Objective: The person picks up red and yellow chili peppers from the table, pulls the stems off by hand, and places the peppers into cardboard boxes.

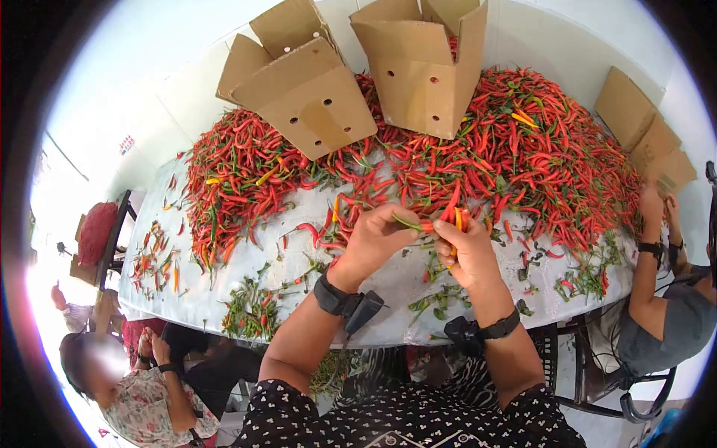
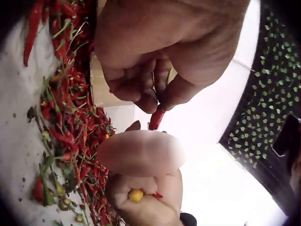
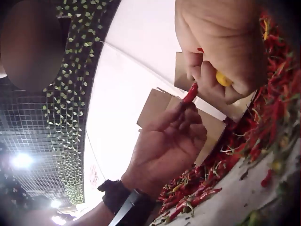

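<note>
My left hand (image 1: 376, 243) pinches a red chili pepper (image 3: 190, 92) near its green stem (image 1: 405, 221), over the front of the table. Close beside it on the right, my right hand (image 1: 475, 252) grips a small bunch of red and orange chilies (image 1: 458, 218). The pinched chili spans the narrow gap between the hands in the head view. From the right fist pokes the blunt end of a yellow chili (image 2: 136, 195), seen in both wrist views. Most of the bunch is hidden inside the right palm.
A large heap of red chilies (image 1: 530, 149) covers the back of the table (image 1: 299, 254). Two cardboard boxes (image 1: 314, 97) stand in it. Green stems and scraps (image 1: 250, 308) lie along the front edge. Other people sit at left and right, one hand (image 1: 653, 205) near the heap.
</note>
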`<state>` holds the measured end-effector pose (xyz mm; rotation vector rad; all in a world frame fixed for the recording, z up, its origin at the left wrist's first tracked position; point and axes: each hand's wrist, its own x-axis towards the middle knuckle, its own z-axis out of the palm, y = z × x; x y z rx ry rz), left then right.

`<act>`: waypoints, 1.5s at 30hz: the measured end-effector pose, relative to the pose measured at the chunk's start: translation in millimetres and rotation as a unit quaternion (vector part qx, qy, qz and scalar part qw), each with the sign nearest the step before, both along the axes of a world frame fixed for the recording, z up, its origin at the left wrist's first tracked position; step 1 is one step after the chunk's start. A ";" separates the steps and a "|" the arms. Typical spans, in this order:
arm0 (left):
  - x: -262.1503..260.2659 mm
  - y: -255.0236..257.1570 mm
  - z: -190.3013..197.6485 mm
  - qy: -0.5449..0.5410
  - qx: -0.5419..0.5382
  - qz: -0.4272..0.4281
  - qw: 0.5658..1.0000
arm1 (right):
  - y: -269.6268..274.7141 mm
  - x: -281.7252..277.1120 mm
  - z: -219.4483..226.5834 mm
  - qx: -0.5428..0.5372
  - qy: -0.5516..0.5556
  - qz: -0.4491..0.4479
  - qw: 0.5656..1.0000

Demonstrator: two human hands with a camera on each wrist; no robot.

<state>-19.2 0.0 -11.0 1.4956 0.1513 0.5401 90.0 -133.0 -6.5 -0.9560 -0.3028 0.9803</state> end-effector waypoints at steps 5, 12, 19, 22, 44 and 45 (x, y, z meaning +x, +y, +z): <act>1.1 2.5 -6.7 0.074 0.007 -0.012 0.997 | -1.2 3.3 -10.6 -0.012 -0.119 -0.041 0.992; 1.0 -3.8 -2.5 0.120 0.039 0.009 0.992 | -5.9 -3.6 -5.0 -0.041 -0.249 -0.065 0.966; 0.0 2.4 -11.8 0.090 0.012 -0.036 0.995 | -9.8 -1.6 -7.5 -0.009 -0.176 -0.021 0.984; 0.3 3.9 -17.5 0.077 -0.023 -0.057 0.995 | -10.5 0.7 -6.8 0.012 -0.095 0.009 0.995; -17.6 72.5 -8.3 0.163 0.452 0.237 0.844 | -10.6 20.9 -22.1 0.060 0.049 0.005 0.997; -17.3 73.5 -8.9 0.164 0.521 0.257 0.797 | -10.8 21.6 -23.2 0.064 0.041 0.012 0.997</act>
